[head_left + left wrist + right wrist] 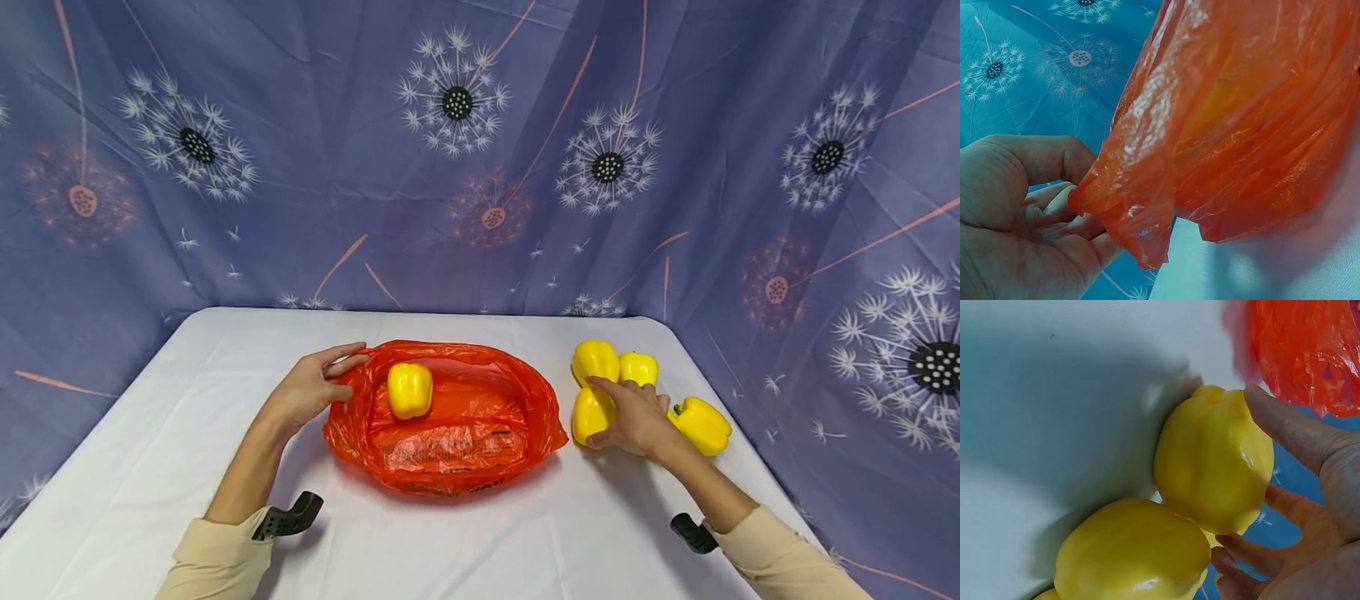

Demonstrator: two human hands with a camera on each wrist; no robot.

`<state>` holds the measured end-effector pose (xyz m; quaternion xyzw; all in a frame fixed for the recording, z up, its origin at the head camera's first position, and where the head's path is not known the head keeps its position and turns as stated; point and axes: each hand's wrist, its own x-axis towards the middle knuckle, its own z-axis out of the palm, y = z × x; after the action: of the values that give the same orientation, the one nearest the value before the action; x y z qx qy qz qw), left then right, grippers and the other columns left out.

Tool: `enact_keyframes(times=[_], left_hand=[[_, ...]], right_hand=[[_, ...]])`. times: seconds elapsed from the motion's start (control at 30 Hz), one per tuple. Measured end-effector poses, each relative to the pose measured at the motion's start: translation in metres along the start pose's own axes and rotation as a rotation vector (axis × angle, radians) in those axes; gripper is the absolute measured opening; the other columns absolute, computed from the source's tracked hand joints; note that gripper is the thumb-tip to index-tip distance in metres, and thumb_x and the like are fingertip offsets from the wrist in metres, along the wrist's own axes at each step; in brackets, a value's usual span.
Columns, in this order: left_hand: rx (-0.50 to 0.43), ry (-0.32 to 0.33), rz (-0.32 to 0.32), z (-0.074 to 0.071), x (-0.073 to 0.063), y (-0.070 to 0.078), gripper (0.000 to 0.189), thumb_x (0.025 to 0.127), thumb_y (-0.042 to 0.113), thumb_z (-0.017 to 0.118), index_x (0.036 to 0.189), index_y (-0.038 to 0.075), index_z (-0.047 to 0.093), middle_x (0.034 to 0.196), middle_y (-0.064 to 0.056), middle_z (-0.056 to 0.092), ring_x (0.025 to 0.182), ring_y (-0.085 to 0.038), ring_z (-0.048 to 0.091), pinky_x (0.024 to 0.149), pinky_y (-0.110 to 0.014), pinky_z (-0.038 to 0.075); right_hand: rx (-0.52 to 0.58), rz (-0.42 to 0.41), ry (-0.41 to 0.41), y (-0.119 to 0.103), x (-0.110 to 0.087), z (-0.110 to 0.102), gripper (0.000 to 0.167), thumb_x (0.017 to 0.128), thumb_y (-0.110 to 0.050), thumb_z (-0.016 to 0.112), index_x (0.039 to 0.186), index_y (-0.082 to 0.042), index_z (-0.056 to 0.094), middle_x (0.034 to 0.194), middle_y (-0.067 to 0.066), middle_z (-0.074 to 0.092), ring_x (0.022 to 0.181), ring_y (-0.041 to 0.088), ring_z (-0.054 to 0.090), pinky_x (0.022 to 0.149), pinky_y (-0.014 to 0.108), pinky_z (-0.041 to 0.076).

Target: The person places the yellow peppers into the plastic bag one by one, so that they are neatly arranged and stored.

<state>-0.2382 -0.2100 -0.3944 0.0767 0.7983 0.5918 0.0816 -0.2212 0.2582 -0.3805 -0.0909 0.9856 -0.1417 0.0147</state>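
- A person's two bare hands work well apart over a white table (450, 550), seen from above, with a red plastic bag (450, 446) between them
- The red plastic bag lies spread on the table left of centre, its wide mouth gaping upward, with dark printing on its inner and front walls
- One yellow bell pepper (410, 390) sits inside the bag, in the left part of it; from the left wrist, a yellow patch glows through the red film
- The left hand (311, 387) is at the bag's left end, pinching the rim of the plastic between thumb and fingers
- The right hand (637, 417) is beyond the bag's right end, its thumb and fingers spread wide around the front yellow pepper (591, 417); whether they press firmly on it, I cannot tell
- That front pepper rests on the table, just beside the bag's right tip
- Close to it are a rear yellow pepper (596, 362) and, right of that one, a partly hidden yellow pepper (640, 367)
- A fourth, a stemmed yellow pepper (705, 425), lies tipped over to the right of the right hand, showing a bit of green stem
- Both arms wear beige sleeves (225, 546), with a black device (290, 517) near each wrist
- Behind the table hangs a blue-violet curtain (315, 250) patterned with white and pink dandelions
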Motion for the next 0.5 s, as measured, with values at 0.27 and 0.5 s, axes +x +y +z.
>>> enact_keyframes(times=[0.27, 0.5], left_hand=[[-0.017, -0.005, 0.004, 0.0008, -0.0008, 0.0016, 0.079, 0.080, -0.012, 0.056, 0.156, 0.001, 0.037, 0.148, -0.024, 0.052, 0.147, -0.034, 0.038, 0.066, -0.021, 0.043], [-0.017, 0.000, 0.006, 0.0007, -0.0010, 0.0005, 0.080, 0.080, -0.012, 0.056, 0.156, 0.001, 0.037, 0.148, -0.024, 0.052, 0.146, -0.034, 0.038, 0.067, -0.021, 0.044]], right_hand=[[-0.020, -0.025, 0.027, 0.0008, -0.0027, 0.0042, 0.091, 0.059, -0.031, 0.096, 0.140, -0.013, 0.059, 0.120, 0.027, 0.064, 0.095, 0.044, 0.050, 0.072, 0.048, 0.028], [-0.018, -0.019, 0.032, 0.0008, -0.0025, 0.0058, 0.092, 0.059, -0.030, 0.097, 0.141, -0.013, 0.059, 0.118, 0.027, 0.063, 0.096, 0.043, 0.050, 0.073, 0.049, 0.028]])
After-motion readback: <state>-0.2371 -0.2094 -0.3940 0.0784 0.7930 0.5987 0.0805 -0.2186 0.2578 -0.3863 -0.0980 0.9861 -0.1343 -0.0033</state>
